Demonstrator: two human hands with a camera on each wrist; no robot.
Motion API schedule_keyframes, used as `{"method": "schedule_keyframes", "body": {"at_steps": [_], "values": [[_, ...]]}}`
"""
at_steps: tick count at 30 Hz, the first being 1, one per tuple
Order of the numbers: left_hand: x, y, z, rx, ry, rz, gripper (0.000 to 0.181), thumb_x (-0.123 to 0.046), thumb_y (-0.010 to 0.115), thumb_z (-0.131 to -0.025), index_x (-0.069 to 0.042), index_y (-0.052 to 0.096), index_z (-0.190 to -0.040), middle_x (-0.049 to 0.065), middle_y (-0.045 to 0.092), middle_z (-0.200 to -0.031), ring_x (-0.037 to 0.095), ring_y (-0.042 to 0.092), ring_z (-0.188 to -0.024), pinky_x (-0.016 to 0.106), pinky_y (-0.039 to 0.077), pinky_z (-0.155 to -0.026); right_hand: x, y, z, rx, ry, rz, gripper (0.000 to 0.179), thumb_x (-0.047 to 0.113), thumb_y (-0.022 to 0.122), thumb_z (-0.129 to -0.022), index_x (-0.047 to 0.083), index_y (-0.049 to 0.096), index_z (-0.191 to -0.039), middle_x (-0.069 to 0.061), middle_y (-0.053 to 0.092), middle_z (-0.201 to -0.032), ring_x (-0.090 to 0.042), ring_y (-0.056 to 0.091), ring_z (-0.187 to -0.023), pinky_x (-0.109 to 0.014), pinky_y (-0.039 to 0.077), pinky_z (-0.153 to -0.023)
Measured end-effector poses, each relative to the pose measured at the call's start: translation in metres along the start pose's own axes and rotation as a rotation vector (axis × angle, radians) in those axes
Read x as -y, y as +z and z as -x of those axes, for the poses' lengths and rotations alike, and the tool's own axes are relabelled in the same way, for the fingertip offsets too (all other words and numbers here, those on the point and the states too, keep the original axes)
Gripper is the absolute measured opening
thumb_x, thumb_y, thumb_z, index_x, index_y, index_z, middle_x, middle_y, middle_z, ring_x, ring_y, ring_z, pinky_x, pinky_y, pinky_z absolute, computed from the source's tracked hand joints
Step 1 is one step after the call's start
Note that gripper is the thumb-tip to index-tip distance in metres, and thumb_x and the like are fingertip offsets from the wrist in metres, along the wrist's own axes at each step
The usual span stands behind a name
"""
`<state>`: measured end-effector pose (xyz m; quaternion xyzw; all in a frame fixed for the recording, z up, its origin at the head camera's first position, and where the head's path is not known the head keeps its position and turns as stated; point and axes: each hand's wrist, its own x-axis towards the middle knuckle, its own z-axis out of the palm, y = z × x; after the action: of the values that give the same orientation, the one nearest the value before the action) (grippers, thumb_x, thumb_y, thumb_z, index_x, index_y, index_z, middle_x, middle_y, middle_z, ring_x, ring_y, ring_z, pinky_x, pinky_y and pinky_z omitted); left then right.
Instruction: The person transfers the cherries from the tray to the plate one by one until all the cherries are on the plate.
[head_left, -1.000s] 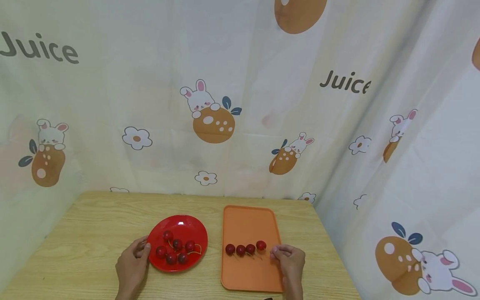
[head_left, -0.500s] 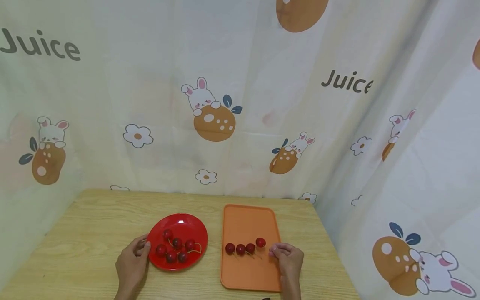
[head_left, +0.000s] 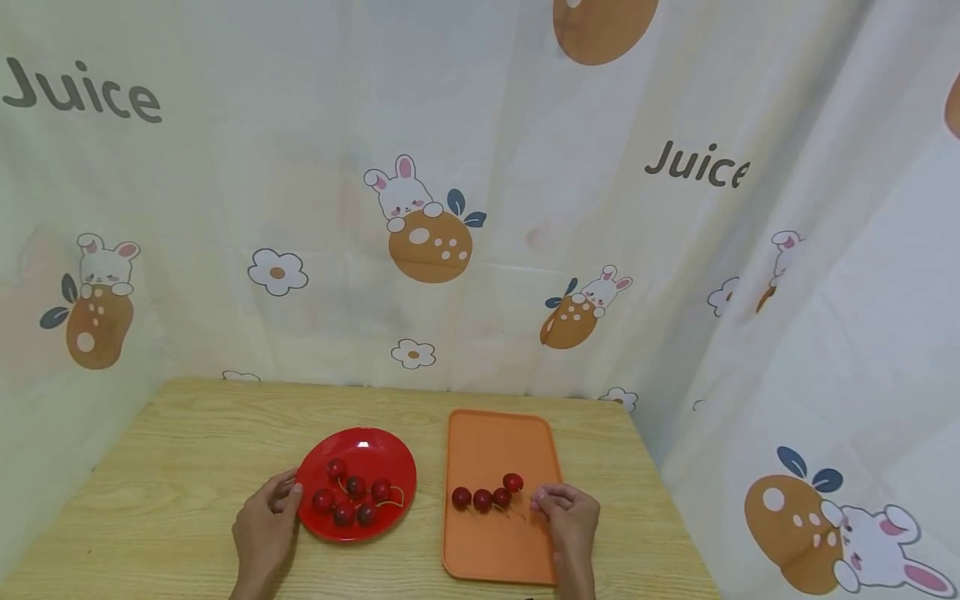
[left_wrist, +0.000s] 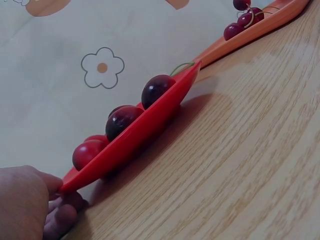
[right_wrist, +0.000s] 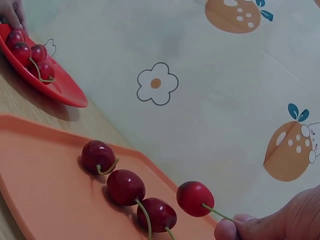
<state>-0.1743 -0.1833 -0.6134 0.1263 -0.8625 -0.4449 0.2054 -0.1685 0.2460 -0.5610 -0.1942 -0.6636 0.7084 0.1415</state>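
My left hand [head_left: 264, 527] grips the left rim of a red plate [head_left: 384, 454], thumb on top and fingers beneath in the left wrist view. Several dark red cherries [head_left: 343, 512] lie on that plate, some with stems. To the right, an orange tray [head_left: 497, 446] carries three cherries [head_left: 482, 500] in a short row. Between thumb and fingers, my right hand [head_left: 572, 518] pinches the stem [right_wrist: 217, 212] of a brighter red cherry [right_wrist: 195, 199]. This cherry hangs out to the left of the fingertips, over the tray and close to the row's right end.
Plate and tray stand side by side on a wooden table [head_left: 187, 450], with a narrow strip of wood between them. A printed curtain [head_left: 322, 200] with rabbits and fruit hangs behind the table and along its sides.
My right hand has shifted a little left, bringing the pinched cherry closer to the row on the tray. The left hand and the plate have stayed in place.
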Motion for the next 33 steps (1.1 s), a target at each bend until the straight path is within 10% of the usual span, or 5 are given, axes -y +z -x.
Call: {"method": "schedule_keyframes", "body": {"at_steps": [33], "values": [[-0.004,-0.002,0.002,0.008,-0.016,0.000,0.031,-0.013,0.072,-0.104,-0.003,0.075,-0.134,0.022,0.082,-0.116,0.020,0.077,-0.081,0.027,0.047,-0.074,0.006,0.018,0.013,0.078,-0.022,0.045,0.019,-0.015,0.074,-0.093,-0.023,0.071,-0.110,-0.019,0.082,-0.084,-0.015,0.076,-0.068,-0.026,0.063,-0.068]]}}
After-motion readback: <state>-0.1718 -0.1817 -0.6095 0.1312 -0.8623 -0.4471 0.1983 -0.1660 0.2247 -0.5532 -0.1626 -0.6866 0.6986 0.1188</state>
